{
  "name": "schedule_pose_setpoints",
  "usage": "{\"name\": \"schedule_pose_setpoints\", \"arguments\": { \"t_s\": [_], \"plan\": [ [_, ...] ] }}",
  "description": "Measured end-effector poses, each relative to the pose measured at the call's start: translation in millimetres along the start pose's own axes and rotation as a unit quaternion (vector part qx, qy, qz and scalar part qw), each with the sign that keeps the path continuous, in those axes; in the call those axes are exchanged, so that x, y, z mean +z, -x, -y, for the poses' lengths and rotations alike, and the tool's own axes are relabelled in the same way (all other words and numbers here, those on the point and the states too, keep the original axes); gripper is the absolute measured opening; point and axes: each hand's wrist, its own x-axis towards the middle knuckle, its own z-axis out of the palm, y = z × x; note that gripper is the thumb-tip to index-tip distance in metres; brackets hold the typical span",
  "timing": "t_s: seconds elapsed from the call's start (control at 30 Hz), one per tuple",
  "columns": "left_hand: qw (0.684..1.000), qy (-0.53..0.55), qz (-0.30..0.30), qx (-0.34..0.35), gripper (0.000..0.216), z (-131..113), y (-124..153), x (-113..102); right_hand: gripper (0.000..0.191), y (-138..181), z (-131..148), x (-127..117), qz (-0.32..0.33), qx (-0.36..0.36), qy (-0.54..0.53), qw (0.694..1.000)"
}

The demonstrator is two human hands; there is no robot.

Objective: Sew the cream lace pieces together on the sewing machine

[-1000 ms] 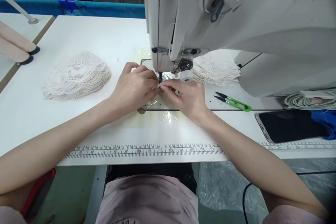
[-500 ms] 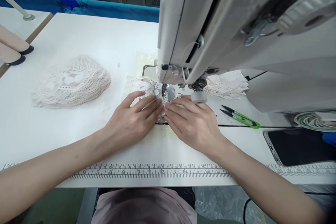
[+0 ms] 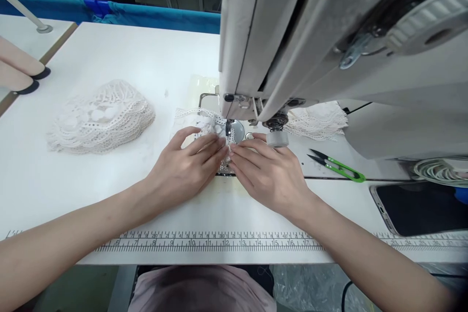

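Note:
A white lace piece (image 3: 193, 119) lies under the needle of the sewing machine (image 3: 329, 34). My left hand (image 3: 186, 168) rests flat on its near edge, fingers stretched toward the needle. Just right of the needle, my right hand (image 3: 270, 170) also lies flat with fingers extended, its fingertips meeting the left hand's on the lace at the presser foot (image 3: 228, 131). Neither hand grips anything; both press the lace onto the machine bed.
A pile of white lace pieces (image 3: 100, 117) sits at the left on the white table (image 3: 109, 58). Another lace stack (image 3: 318, 119) lies behind the machine head. Green thread snips (image 3: 338, 165) and a dark phone (image 3: 420, 207) lie at the right. A printed ruler (image 3: 219, 243) runs along the table's near edge.
One second ago both hands pinched the lace at the needle; now they lie flat on it, and lace has spread out to the needle's left. My head has moved closer.

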Motion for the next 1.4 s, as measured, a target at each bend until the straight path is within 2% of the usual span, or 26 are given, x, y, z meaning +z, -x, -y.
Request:
{"name": "schedule_pose_setpoints", "arguments": {
  "t_s": [0.5, 0.83, 1.07, 1.4],
  "plan": [
    [1.0, 0.012, -0.006, -0.026, 0.025, 6, -6, 6, 0.022, -1, -5, 6, 0.024, 0.021, 0.017, 0.999],
    [1.0, 0.009, -0.009, -0.015, 0.023, -4, -1, -7, 0.019, 2, -4, 6, 0.007, 0.003, 0.023, 1.0],
    [1.0, 0.007, -0.021, -0.016, 0.023, -2, 0, -3, 0.018, 1, -4, 6, 0.009, 0.006, 0.028, 1.0],
    [0.999, 0.015, -0.013, -0.033, 0.025, 6, -4, 5, 0.024, -4, -8, 8, 0.046, 0.033, 0.026, 0.998]
  ]
}}
